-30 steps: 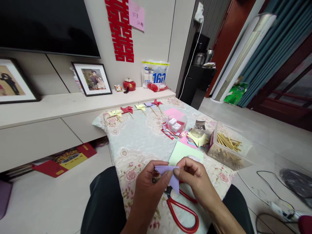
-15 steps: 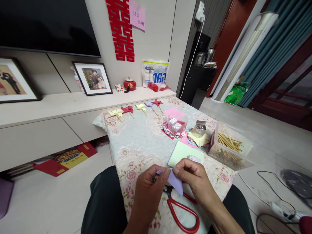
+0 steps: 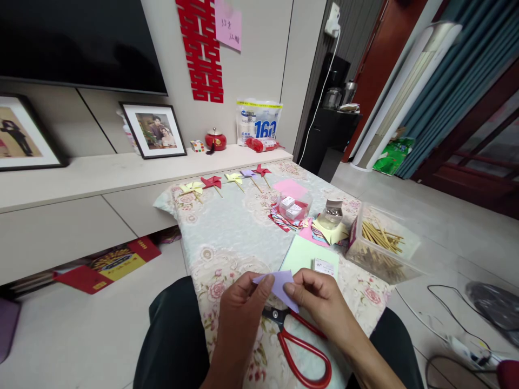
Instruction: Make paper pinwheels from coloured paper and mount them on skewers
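Note:
A small piece of purple paper is held up between both hands above the near part of the table. My left hand pinches its left corner between thumb and fingers. On the other side, my right hand grips the right edge with thumb and index finger. Below the paper lie scissors with red handles, their blades partly hidden by my left hand. Just beyond my hands rests a stack of pale green paper with a small white box on it.
Finished paper pinwheels on sticks lie along the far table edge. To the right stand a clear bin of sticks, a small open box of metal bits, and a clear tub with white boxes. Coloured paper sheets lie around them.
The purple paper has been turned and shows a broader, flatter face. My left hand has shifted slightly left, uncovering more of the scissors' pivot and blades.

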A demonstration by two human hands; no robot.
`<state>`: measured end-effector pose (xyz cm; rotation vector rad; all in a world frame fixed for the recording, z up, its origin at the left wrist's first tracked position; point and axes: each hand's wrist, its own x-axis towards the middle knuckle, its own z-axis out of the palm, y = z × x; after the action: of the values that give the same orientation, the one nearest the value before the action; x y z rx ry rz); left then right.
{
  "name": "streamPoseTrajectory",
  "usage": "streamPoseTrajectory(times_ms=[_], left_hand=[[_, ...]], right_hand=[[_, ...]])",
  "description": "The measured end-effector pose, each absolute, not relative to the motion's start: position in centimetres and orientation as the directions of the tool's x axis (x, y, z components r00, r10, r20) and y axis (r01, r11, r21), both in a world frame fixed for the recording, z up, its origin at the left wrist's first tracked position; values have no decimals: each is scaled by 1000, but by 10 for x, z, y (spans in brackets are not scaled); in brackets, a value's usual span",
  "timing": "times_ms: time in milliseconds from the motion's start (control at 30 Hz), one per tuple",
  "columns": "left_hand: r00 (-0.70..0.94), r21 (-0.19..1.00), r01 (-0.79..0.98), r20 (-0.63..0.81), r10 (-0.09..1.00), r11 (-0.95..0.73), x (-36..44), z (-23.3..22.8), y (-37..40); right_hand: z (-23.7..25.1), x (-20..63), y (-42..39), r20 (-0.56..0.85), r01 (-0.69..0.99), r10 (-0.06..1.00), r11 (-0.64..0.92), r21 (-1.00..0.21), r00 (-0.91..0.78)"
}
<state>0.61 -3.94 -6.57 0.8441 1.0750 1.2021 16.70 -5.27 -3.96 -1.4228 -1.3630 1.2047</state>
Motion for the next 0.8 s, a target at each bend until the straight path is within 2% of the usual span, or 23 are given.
streamPoseTrajectory(times_ms=[100,300,400,467,600,700,800], left_hand=[[-5,920,-344,-202,979,188,6,-64,-39],[49,862,-449,-239,970,235,11,-60,-39],[115,812,-527,-224,968,250,13,-60,-41],[181,756,-605,-176,968,251,12,-61,-43],[328,702,-658,-60,943,273,10,-64,-44],[383,730,-623,-30,923,282,10,-66,-42],[362,740,-612,-54,931,280,11,-66,-41]], right_hand=[[-37,165,-55,-100,256,992,-79,-964,-73],[-42,170,-54,-134,190,988,-118,-975,-72],[-46,170,-51,-187,80,979,-181,-980,-76],[-49,168,-50,-240,-59,965,-247,-967,-106],[-53,161,-52,-346,-312,918,-392,-866,-193],[-55,157,-53,-367,-347,903,-426,-836,-224],[-56,160,-53,-343,-293,900,-416,-861,-268]])
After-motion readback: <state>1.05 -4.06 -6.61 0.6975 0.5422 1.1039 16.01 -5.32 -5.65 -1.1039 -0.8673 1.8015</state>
